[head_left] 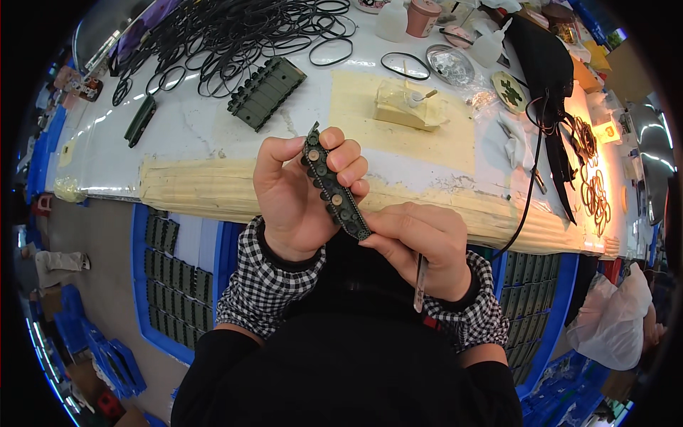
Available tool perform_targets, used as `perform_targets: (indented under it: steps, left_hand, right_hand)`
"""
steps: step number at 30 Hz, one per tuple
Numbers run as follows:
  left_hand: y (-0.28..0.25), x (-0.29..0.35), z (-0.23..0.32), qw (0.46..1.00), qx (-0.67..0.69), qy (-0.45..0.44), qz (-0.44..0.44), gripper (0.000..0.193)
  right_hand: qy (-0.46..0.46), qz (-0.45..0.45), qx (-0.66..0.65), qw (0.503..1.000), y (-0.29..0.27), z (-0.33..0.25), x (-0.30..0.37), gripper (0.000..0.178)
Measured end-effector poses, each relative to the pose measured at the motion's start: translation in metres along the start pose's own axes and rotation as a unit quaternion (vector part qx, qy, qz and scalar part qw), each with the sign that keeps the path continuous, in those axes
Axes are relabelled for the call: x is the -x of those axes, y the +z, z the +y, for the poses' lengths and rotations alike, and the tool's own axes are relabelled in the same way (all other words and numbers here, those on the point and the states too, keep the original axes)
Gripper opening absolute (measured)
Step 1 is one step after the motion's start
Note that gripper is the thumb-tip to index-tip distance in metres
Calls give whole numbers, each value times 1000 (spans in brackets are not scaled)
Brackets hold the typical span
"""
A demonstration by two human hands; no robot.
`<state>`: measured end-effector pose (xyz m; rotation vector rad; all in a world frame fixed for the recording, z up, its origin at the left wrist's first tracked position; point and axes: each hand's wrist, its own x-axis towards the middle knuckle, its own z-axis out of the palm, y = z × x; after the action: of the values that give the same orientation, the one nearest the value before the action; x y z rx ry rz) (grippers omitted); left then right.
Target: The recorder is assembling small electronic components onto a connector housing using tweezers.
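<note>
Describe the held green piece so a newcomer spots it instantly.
Find the white table; at its near edge are a left hand and right hand. They hold a slanting, narrow dark green strip: unlike the green block beyond, it shows coppery discs.

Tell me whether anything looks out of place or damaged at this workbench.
Two things. The long cream covering strip along the white table looks worn: its upper border is scuffed and ragged toward the right. One thin black loop lies apart from the tangled heap of similar loops. I see no obvious spill.
</note>
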<state>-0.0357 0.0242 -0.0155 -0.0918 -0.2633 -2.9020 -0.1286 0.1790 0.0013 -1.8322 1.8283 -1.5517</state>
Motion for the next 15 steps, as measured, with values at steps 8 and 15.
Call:
perform_targets:
  steps: [8,15]
  left_hand:
    - [7,6,1,977,-191,92,13,24]
    - [10,8,-8,912,-368,174,46,30]
  right_hand:
    - [115,-24,-17,993,-11,-9,-5,27]
    - [161,50,-2,986,-10,-22,-12,17]
